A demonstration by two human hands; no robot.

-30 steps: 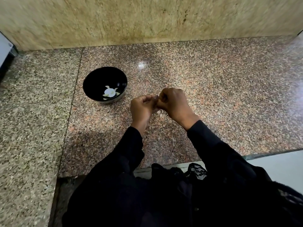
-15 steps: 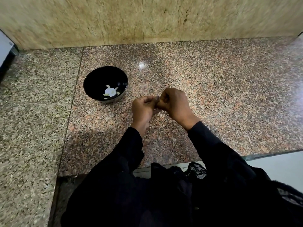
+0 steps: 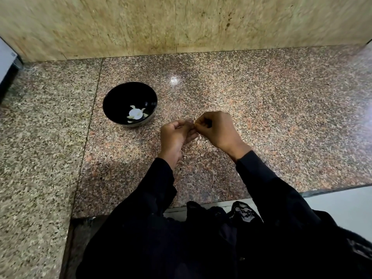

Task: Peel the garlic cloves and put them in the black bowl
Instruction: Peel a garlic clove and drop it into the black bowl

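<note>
Head view. Left hand (image 3: 177, 135) and right hand (image 3: 216, 128) met fingertip to fingertip above granite counter (image 3: 261, 109), both pinching garlic clove (image 3: 194, 122), mostly hidden. Black bowl (image 3: 120, 95) just left, holding pale peeled garlic (image 3: 135, 113). Risk, judged: small clove slipping from pinch onto counter; skin scraps falling into bowl.
</note>
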